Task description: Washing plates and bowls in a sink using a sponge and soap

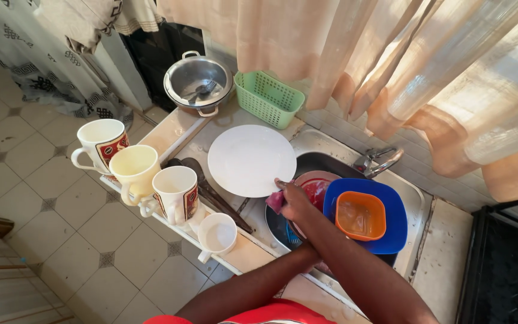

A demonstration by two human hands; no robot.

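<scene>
White plate (250, 159) is the thing in hand, lying over the draining board at the left edge of the sink (416, 198), its face turned up toward the camera and slightly tilted; being round, it has no long axis to speak of, and its near right rim dips toward the basin. From the head view, only one hand (295, 201) can be made out clearly, and the two forearms cross below it, so I cannot tell for certain which hand it is or where the other one ends; the second hand seems hidden beneath the first. The visible hand's fingers are curled together and pinch a pink cloth (276, 202) against the plate's lower right rim, so the plate sits up and to the left of the fingertips, touching them. Just right of the hand a red plate (317, 187) stands in the dark basin, partly covered by a blue square bowl (391, 210) that holds an orange container (361, 216). The tap (381, 161) is half hidden behind these. To the left stand four mugs (175, 193), and behind the plate are a steel pot (199, 81) and a green basket (269, 98).
</scene>
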